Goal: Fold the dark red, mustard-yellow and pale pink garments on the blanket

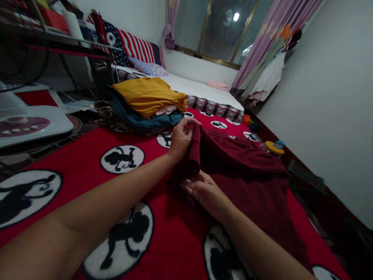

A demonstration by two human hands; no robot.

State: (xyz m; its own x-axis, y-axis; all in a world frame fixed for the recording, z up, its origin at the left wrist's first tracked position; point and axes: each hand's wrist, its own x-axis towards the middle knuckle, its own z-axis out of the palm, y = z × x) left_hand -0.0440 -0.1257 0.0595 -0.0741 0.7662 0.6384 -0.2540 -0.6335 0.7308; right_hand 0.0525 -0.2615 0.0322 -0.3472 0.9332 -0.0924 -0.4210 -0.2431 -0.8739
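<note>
A dark maroon garment lies spread over the red blanket, which has black and white monkey figures in circles. One narrow part of the garment, perhaps a sleeve end, is lifted off the blanket between my hands. My left hand pinches its upper edge, thumb and fingers pressed together on the cloth. Lower down, my right hand grips the bottom edge of the same part, and some of its fingertips are hidden by the fabric.
Beyond my left hand sits a pile of folded clothes, with a mustard yellow garment above a teal one. A cluttered table stands at the left. Behind is a white-topped bed; a yellow stool is by the right wall.
</note>
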